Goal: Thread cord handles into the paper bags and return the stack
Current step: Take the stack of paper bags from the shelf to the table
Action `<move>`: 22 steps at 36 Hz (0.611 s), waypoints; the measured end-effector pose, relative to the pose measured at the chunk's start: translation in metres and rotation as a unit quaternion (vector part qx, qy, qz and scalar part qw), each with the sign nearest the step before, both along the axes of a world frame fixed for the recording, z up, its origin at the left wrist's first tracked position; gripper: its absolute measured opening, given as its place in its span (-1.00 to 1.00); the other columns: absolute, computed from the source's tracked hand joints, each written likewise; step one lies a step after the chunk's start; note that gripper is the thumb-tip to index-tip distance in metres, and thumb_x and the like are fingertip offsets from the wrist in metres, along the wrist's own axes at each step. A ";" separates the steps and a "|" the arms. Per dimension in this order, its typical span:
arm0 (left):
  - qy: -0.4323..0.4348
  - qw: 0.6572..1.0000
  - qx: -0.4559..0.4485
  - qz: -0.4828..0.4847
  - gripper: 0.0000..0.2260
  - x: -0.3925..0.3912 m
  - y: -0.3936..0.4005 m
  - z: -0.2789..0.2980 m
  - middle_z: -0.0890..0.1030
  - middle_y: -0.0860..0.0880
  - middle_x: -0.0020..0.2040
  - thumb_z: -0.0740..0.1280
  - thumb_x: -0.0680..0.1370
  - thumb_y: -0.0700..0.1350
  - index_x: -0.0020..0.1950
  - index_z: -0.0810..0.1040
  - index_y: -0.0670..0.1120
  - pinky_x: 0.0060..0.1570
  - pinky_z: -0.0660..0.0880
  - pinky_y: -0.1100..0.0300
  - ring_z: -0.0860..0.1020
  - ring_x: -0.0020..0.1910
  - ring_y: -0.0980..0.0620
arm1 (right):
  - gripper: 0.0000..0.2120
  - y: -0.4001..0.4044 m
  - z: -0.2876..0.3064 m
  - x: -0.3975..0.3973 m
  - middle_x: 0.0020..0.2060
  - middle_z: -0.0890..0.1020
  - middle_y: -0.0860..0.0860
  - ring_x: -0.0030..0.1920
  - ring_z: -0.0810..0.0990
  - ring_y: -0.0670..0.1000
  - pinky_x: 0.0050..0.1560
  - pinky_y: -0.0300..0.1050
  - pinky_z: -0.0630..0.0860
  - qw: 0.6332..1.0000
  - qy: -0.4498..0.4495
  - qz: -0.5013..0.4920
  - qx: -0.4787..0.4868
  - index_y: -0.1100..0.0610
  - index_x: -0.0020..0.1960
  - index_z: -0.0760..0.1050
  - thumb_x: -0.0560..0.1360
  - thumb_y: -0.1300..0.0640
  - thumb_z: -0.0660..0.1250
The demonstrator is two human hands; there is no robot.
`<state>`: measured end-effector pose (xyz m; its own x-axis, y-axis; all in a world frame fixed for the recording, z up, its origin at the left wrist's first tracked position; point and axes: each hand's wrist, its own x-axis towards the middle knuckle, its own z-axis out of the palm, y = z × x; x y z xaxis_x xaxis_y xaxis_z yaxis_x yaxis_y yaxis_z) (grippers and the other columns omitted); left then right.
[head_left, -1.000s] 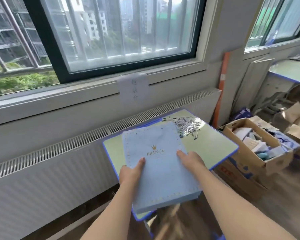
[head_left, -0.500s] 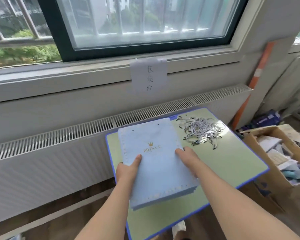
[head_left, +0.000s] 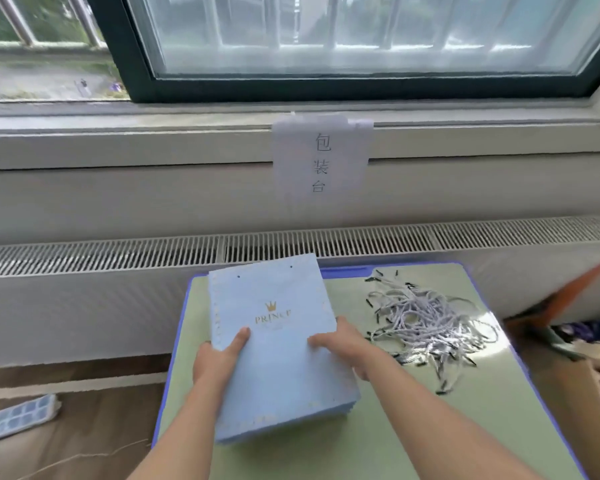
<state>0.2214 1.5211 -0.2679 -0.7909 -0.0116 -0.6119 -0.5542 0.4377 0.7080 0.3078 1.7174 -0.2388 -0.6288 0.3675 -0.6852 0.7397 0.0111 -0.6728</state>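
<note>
Green table (head_left: 413,427) under a window, lower frame: left hand (head_left: 215,362) and right hand (head_left: 347,344) grip the bag stack (head_left: 278,358) at centre, thumbs on top. Light, stiff but creasable paper, best held by its side edges. Limp cords (head_left: 426,323) lie centre right.

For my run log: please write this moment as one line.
stage: bags not threaded | both hands: left hand, right hand hold bag stack over table | cords: loose pile

Top paper bag of stack (head_left: 278,358): gold crown emblem, word "PRINCE" beneath; fainter line under that too small to read. White paper sign (head_left: 321,155) taped on wall below window: three characters, vertical, "包装台".
</note>
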 end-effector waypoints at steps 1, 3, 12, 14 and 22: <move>0.001 1.000 -0.005 0.001 -0.06 0.000 0.001 -0.003 0.62 -0.14 0.07 0.38 -0.06 0.44 0.14 0.55 -0.14 0.12 0.53 -0.11 0.60 0.02 -0.21 | -0.63 0.004 -0.004 -0.001 0.05 0.62 0.05 0.00 0.61 0.06 -0.04 -0.09 0.56 1.000 0.000 0.007 -0.006 0.17 0.15 0.45 0.37 0.18 0.42; -0.002 1.000 -0.007 0.001 -0.10 0.001 0.006 -0.003 0.64 -0.13 0.06 0.39 -0.04 0.43 0.11 0.57 -0.12 0.12 0.53 -0.10 0.61 0.02 -0.20 | -0.62 0.010 -0.008 -0.001 0.01 0.62 0.04 0.00 0.61 0.06 0.00 -0.05 0.57 1.000 -0.003 0.018 -0.016 0.16 0.13 0.45 0.35 0.17 0.44; -0.038 0.999 0.013 0.015 -0.55 0.002 0.014 -0.008 0.65 -0.13 0.06 0.51 0.41 0.10 0.16 0.58 -0.14 0.04 0.56 -0.04 0.63 -0.03 -0.16 | -0.38 0.030 -0.028 0.006 0.14 0.55 0.01 0.11 0.57 0.06 0.18 0.04 0.51 0.998 0.001 0.044 -0.042 0.10 0.24 0.26 0.34 0.03 0.53; -0.045 0.999 0.012 0.006 -0.55 -0.002 0.013 -0.009 0.67 -0.12 0.02 0.52 0.39 0.11 0.14 0.59 -0.15 0.05 0.57 -0.08 0.64 -0.05 -0.17 | -0.13 0.031 -0.032 0.008 0.20 0.52 0.00 0.16 0.54 0.07 0.21 0.07 0.50 0.998 -0.012 0.056 -0.032 0.09 0.32 0.21 0.17 -0.14 0.56; -0.053 0.997 0.020 -0.056 -0.51 -0.031 0.012 -0.011 0.69 -0.16 -0.02 0.50 0.40 0.14 0.16 0.57 -0.16 -0.05 0.60 -0.08 0.67 -0.10 -0.20 | -0.25 0.037 -0.044 -0.003 0.13 0.56 0.00 0.05 0.60 0.02 0.08 0.03 0.59 0.994 -0.029 0.091 -0.057 0.09 0.26 0.27 0.27 -0.23 0.51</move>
